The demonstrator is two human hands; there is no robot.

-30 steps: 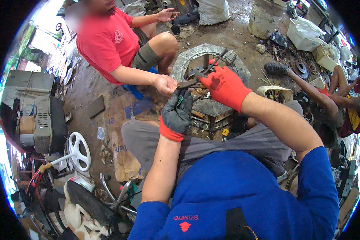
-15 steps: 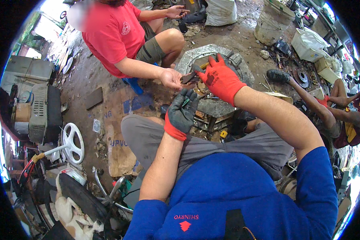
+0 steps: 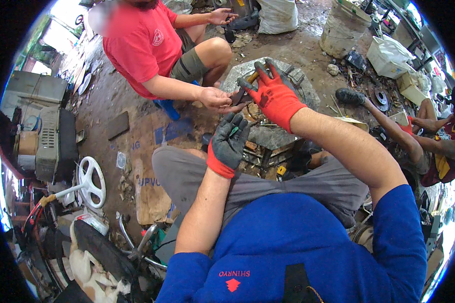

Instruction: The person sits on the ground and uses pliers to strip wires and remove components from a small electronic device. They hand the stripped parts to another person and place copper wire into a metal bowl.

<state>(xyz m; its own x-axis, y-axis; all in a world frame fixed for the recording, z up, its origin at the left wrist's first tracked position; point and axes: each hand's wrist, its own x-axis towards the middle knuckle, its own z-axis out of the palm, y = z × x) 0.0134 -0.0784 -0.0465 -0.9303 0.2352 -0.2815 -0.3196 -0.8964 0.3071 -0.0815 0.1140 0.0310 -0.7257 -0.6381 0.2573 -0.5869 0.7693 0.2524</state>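
Right hand point(image 3: 272, 93) (gloved) grips pliers point(image 3: 247, 83).

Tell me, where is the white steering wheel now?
In the head view, the white steering wheel lies on the ground at the person's left, beside the grey metal box.

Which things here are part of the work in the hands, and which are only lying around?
In use:
- left hand in a dark grey glove with red cuff, pinching a small green piece
- right hand in a red glove, gripping a dark-handled tool
- round grey stone block beneath them

Lying about:
- white wheel
- white bucket
- white sack
- flat cardboard
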